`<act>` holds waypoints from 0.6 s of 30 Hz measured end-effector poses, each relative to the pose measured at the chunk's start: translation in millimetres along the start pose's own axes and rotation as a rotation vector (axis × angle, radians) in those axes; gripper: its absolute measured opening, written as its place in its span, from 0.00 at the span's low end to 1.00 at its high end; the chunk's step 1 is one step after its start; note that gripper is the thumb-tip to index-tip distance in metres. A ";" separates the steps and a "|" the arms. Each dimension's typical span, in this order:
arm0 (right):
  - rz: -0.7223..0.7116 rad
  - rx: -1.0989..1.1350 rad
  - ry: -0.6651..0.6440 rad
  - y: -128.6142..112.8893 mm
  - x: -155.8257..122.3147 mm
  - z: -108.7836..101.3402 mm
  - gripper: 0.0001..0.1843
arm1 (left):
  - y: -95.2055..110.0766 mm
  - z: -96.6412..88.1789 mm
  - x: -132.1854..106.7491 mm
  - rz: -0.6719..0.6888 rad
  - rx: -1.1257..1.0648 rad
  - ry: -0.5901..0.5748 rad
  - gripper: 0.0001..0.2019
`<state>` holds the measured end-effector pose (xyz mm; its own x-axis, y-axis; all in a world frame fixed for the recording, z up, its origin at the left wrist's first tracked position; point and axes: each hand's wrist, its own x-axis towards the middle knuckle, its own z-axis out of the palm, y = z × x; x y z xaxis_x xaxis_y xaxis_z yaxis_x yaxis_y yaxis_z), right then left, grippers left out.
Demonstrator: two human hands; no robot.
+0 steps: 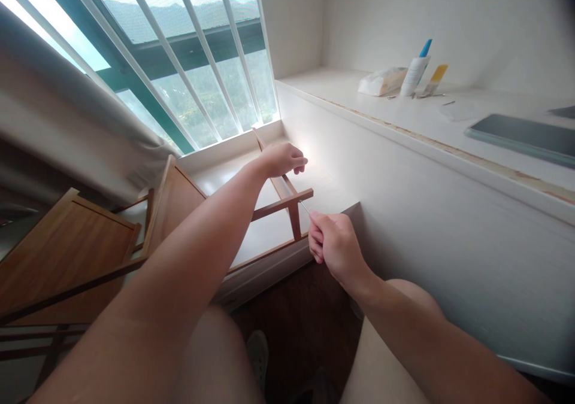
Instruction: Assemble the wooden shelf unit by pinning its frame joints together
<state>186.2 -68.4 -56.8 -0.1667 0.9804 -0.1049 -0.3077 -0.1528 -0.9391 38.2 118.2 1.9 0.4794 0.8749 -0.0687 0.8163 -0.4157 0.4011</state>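
My left hand [286,160] is closed in a loose pinch above the far part of a wooden shelf frame [281,204]. What its fingers hold, if anything, is too small to make out. My right hand [336,241] is closed around a thin metal rod [304,207], whose far end meets the frame's slim crossbar near its right end. The rod's other end is hidden inside my fist. The wooden piece lies on its side on the white window sill, with wooden panels [177,209] showing on the left behind my forearm.
On the white ledge [449,131] at right are a phone [525,137], a white bottle with a blue tip [415,75], a yellow-and-clear item [436,79], a plastic packet [381,82] and small metal pieces. A barred window [193,51] and curtain [67,105] stand beyond.
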 end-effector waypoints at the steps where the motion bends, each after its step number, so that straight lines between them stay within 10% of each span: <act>1: 0.009 0.002 -0.012 -0.5 -0.2 -0.2 0.26 | 0.1 0.0 0.0 0.001 0.000 -0.001 0.18; 18: -0.219 -0.404 -0.032 -8.8 -11.7 -11.3 0.28 | 1.3 0.4 -0.9 -0.005 0.008 0.010 0.17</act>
<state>201.5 -77.2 -51.0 -0.1693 0.9789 0.1145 0.0495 0.1245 -0.9910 38.9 116.8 2.1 0.4724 0.8793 -0.0614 0.8210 -0.4136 0.3935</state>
